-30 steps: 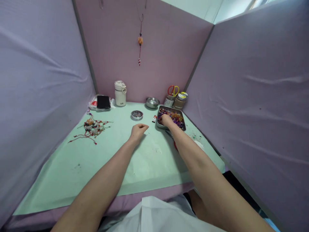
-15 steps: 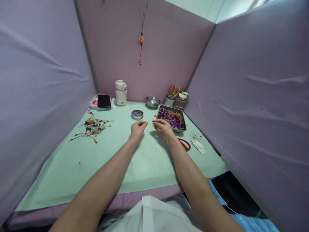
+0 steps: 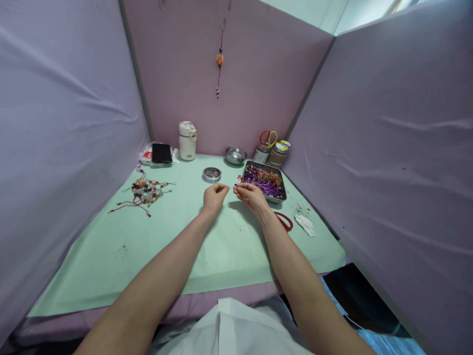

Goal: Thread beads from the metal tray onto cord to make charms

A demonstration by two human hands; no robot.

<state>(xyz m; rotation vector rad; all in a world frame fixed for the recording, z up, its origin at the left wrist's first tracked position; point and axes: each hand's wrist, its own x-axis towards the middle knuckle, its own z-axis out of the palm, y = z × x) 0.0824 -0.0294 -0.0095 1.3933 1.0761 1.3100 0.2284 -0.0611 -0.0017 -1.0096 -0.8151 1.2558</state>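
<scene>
Above the middle of the table, my left hand is closed in a pinch. What its fingertips hold, if anything, is too small to make out. Facing it, a short gap away, my right hand pinches a tiny dark thing, perhaps a bead, at its fingertips. Just beyond the right hand lies a metal tray full of purple, gold and dark beads. A round dish of small shiny pieces sits behind the left hand. Partly hidden by my right forearm are red-handled scissors.
Finished-looking beaded red cords lie in a heap at left. Along the back stand a white bottle, a steel bowl, a pot with scissors and a lidded jar. A crumpled white cloth lies at right.
The view has shifted slightly. My fingertips are a little closer together, with the left hand moved slightly right; both hands keep their pinch.
</scene>
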